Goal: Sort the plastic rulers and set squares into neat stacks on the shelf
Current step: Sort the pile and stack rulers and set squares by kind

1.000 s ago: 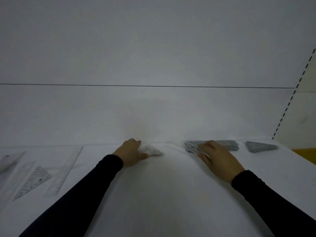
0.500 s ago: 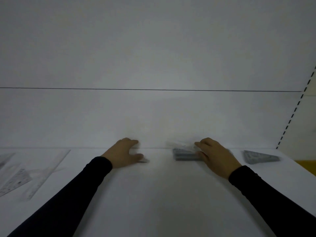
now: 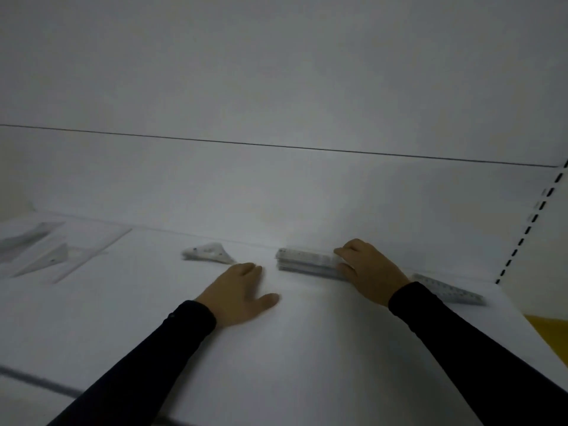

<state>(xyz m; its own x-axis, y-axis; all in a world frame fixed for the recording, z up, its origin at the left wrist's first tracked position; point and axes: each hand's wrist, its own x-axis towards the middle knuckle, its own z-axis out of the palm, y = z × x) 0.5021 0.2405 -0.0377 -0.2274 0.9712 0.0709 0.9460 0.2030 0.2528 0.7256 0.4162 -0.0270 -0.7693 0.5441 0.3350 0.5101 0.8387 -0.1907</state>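
A white shelf (image 3: 307,348) is seen from above, with a white back panel behind it. The left hand (image 3: 239,295) is laid flat on the shelf surface, fingers extended and thumb spread to the right; nothing is held in its grip. The right hand (image 3: 367,269) is set against the right end of a stack of set squares (image 3: 307,262) lying close to the back panel; the fingers are curled over the stack's top edge and the thumb is pressed to its near side, so the grip is closed on the stack. A small pile of set squares (image 3: 209,253) is seen left of the stack, just beyond the left hand's fingertips and apart from them. A further grey stack (image 3: 448,292) lies to the right, partly hidden by the right sleeve (image 3: 461,348). At far left, several clear rulers and set squares (image 3: 52,256) lie loose and overlapping; their number cannot be told because of blur. Both forearms are covered in dark sleeves.
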